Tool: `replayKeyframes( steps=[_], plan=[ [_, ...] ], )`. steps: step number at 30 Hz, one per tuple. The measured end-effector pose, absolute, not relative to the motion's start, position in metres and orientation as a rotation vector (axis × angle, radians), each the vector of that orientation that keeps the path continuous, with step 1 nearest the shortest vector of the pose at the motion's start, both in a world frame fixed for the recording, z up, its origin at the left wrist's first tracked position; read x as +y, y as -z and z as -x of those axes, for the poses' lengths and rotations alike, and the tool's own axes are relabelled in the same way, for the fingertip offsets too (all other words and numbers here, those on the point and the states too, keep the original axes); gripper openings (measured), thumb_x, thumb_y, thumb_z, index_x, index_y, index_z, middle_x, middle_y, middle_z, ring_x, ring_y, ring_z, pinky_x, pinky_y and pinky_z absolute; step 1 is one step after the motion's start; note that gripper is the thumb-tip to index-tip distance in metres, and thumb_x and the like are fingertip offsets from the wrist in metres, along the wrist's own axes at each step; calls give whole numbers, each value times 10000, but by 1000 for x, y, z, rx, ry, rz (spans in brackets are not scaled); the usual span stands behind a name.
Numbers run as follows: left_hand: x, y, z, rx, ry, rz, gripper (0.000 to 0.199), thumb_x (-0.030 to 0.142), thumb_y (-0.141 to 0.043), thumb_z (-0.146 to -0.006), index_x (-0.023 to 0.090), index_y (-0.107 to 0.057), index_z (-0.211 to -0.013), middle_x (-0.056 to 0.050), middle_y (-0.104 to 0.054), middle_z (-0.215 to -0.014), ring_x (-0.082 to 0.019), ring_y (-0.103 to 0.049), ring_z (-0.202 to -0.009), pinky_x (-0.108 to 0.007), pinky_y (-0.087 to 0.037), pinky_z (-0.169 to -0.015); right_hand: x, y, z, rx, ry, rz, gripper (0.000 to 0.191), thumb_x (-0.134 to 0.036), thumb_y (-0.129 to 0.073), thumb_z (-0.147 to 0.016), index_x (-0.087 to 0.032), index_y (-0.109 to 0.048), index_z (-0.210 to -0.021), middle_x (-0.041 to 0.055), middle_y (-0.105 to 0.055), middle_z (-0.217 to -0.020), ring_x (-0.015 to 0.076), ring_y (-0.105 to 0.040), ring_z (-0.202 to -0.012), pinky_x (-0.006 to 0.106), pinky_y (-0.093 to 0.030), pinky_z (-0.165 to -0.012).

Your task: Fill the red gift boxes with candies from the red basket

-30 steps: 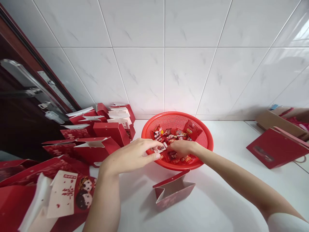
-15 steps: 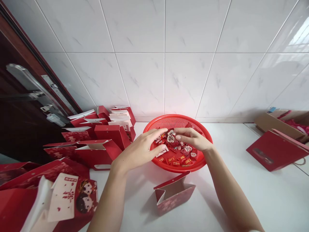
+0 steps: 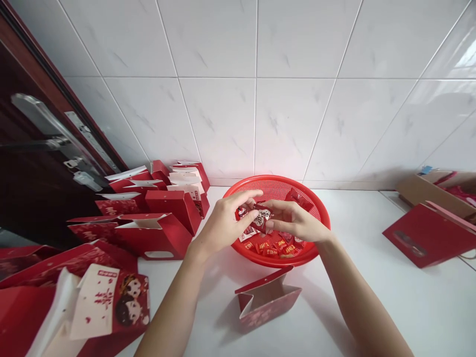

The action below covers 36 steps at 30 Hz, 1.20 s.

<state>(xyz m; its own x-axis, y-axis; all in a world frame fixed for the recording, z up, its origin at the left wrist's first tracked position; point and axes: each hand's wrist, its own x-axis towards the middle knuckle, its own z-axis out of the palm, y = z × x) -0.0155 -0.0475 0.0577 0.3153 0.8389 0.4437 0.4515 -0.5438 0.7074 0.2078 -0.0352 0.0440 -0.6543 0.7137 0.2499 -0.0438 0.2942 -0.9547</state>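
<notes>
Although it weighs almost nothing, the soft-wrapped red candy (image 3: 262,219) sits pinched above the red mesh basket (image 3: 277,178), between the nearly closed fingers of the left hand (image 3: 226,221) and right hand (image 3: 293,221) — its slick wrapper is best held by the edges.

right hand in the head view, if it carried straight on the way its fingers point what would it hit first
The right hand points left, so it would meet the red wrapped candy with a white label first. Its fingertips look already at or on it, though depth is hard to judge. Just beyond is the left hand.
</notes>
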Motion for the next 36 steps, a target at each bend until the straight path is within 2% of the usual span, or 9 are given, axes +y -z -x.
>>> replayKeyframes(
  steps=[2, 4, 8, 17, 20, 24, 28, 32, 36],
  plan=[
    [-47, -57, 14, 1147, -1164, -2093, 410, 319, -661, -933, 233, -701, -1332, -56, -780, -1090, -240, -737, -1034, -383, -604, -958, -36, -45, -207, -1866, -1338, 630, 208, -355, -693, -979, -161, -724, -1046, 29, -727, -871, 181, -737, -800, 333, -630, -783],
    [-46, -56, 12, 1152, -1156, -2035, 463, 376, -689, -933, 216, -679, -1367, -72, -780, -1155, -254, -733, -1075, -388, -594, -989, -35, -46, -205, -1805, -1291, 631, 219, -375, -695, -980, -164, -722, -1029, 38, -736, -916, 174, -730, -790, 336, -635, -783],
    [-45, -58, 7, 1078, -1046, -1970, 353, 467, -673, -958, 211, -776, -1177, -71, -798, -1169, -280, -738, -1089, -385, -582, -998, -33, -44, -202, -1649, -1293, 570, 254, -417, -717, -965, -200, -712, -1096, 59, -753, -1055, 192, -742, -881, 357, -652, -828],
    [-46, -61, 12, 1135, -977, -2000, 282, 454, -693, -919, 197, -805, -942, -39, -813, -954, -268, -740, -953, -341, -577, -875, -33, -42, -205, -1661, -1265, 636, 277, -459, -756, -933, -190, -709, -978, 61, -764, -997, 195, -750, -845, 358, -651, -811],
    [-45, -60, 10, 1095, -1046, -1909, 281, 461, -724, -901, 197, -811, -947, -40, -816, -951, -260, -742, -940, -334, -579, -867, -31, -40, -204, -1612, -1253, 671, 303, -470, -784, -908, -188, -674, -894, 50, -769, -927, 172, -740, -734, 334, -645, -745],
    [-43, -59, 5, 986, -1186, -1758, 257, 440, -757, -894, 189, -800, -921, -42, -811, -945, -237, -741, -915, -317, -577, -858, -32, -40, -202, -1574, -1291, 660, 324, -454, -811, -884, -194, -620, -857, 33, -758, -861, 175, -746, -716, 332, -641, -736],
    [-40, -57, 6, 1022, -1281, -1720, 273, 455, -738, -909, 186, -733, -863, -30, -773, -890, -212, -714, -875, -302, -557, -826, -31, -41, -209, -1678, -1278, 733, 323, -480, -766, -912, -206, -608, -978, 41, -768, -868, 204, -763, -783, 368, -633, -785],
    [-31, -49, 10, 1079, -1309, -1691, 306, 495, -678, -935, 203, -633, -859, -13, -727, -851, -206, -709, -851, -309, -549, -807, -21, -37, -225, -1807, -981, 1060, 319, -420, -674, -961, -216, -595, -1192, 62, -792, -956, 230, -761, -857, 391, -619, -791],
    [-22, -43, 10, 1121, -1290, -1743, 311, 496, -644, -938, 215, -584, -821, -4, -702, -796, -203, -698, -811, -319, -540, -802, -10, -31, -240, -2043, -674, 1378, 174, -236, -593, -968, -211, -665, -1125, 69, -796, -1003, 241, -750, -932, 404, -587, -884]
  ],
)
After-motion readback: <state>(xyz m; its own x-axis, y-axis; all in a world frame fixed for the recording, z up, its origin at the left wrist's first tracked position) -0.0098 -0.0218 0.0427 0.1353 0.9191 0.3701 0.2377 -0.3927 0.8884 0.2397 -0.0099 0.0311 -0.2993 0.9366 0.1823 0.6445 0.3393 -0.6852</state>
